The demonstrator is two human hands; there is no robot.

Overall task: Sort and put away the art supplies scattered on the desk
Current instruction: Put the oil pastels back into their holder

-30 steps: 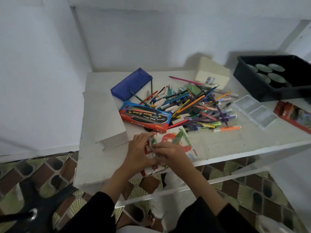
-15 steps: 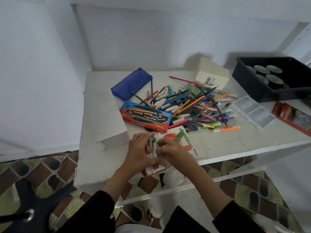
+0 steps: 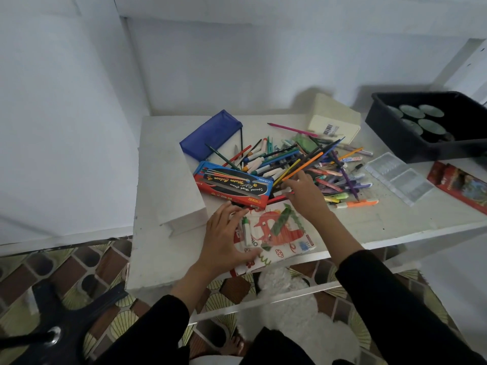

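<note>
Fingers (image 3: pixel 227 212) of the left hand (image 3: pixel 224 239) spread, pressing the marker pack (image 3: pixel 286 234) flat at lower centre. On it lies a white marker (image 3: pixel 247 233), long axis near-to-far, green cap pointing up-frame. The right hand (image 3: pixel 307 198) is at the pen pile (image 3: pixel 324 164) on the counter (image 3: pixel 369 227); its grip I can't tell.

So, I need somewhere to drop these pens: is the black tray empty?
No, the black tray already holds several round green-topped pots.
</note>
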